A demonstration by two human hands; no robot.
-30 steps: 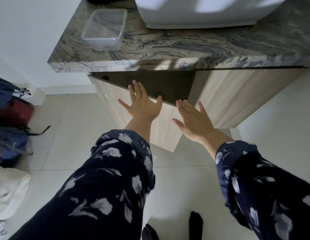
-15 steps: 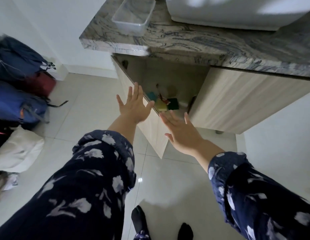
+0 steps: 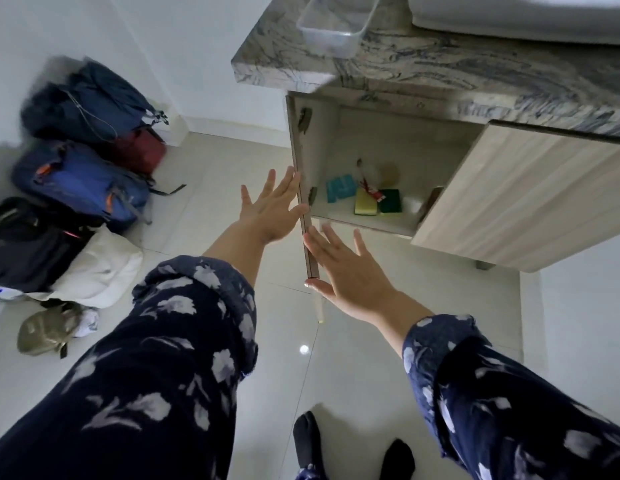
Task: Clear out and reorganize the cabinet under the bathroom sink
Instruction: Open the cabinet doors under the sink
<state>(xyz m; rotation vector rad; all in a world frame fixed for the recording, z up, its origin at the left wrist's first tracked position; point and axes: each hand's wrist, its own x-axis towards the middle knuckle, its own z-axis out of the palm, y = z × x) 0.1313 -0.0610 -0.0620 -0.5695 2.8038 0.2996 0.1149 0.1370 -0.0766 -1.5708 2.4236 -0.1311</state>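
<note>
Flanking the open cabinet door [image 3: 303, 188], both flat hands; no legible writing.

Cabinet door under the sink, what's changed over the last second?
The left cabinet door swung from ajar to wide open, now edge-on, exposing sponges inside. Left hand and right hand stayed flat and open against it, no grip. Right door and clear tub unchanged.

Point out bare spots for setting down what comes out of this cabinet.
Bare pale floor tile in front of the open wooden door; marble counter right of the clear plastic tub. Crowded: bags heaped on the floor, far left.
</note>
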